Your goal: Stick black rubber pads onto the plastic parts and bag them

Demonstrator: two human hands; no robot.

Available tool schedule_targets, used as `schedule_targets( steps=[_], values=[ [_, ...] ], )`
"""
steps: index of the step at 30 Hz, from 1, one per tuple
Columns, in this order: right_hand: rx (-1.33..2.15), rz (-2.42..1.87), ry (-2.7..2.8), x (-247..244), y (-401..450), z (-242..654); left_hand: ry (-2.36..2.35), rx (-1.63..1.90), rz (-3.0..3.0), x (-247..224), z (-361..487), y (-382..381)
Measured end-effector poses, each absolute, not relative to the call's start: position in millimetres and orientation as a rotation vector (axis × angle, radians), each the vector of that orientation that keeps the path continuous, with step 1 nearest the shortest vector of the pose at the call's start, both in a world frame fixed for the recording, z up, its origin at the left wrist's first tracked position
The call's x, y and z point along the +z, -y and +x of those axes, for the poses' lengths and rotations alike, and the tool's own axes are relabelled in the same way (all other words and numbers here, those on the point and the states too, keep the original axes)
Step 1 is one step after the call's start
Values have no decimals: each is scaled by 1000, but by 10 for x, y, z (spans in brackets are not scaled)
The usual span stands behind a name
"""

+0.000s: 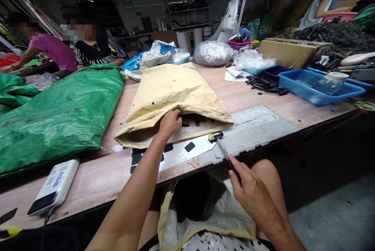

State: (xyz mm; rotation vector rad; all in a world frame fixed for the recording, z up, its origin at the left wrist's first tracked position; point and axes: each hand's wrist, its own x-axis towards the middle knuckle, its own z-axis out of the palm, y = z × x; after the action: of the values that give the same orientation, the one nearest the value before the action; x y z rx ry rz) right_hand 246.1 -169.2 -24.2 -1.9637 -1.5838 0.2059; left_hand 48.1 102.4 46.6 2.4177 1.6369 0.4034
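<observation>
A pale yellow woven sack point(175, 85) lies on the table with its mouth facing me. At the sack's mouth, my left hand point(170, 123) is closed on the raised upper edge. Several dark, slim pieces point(197, 120) show inside the opening; the rest are hidden by the cloth. My right hand point(249, 188) grips the black handle of a small hammer point(222, 147). Its yellow-and-black head rests at or just above the grey sheet point(252, 134), right of the sack. Another open sack point(202, 221) lies across my lap.
On the left are a big green sack point(58, 110) and a white power bank point(54, 186) with a cable. A blue tray point(316, 87) and loose black pieces point(265, 85) sit on the right. Black squares point(190, 147) lie near the front edge. Other people sit across the table.
</observation>
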Motion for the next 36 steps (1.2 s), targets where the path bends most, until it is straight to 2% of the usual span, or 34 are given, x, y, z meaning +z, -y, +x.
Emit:
schedule_targets(
  steps=[11, 18, 26, 36],
  values=[
    [206, -1944, 1581, -254, 1695, 2466, -1576, 250, 2383, 304, 320, -770],
    [237, -1954, 1574, -224, 1698, 2459, -1249, 556, 2314, 218, 187, -160],
    [271, -1875, 1538, -264, 1675, 2489, -1213, 766, 2263, 9, 184, 52],
    [461, -1666, 1374, -189, 1729, 2423, -1215, 768, 2260, 3, 176, 45]
  ],
)
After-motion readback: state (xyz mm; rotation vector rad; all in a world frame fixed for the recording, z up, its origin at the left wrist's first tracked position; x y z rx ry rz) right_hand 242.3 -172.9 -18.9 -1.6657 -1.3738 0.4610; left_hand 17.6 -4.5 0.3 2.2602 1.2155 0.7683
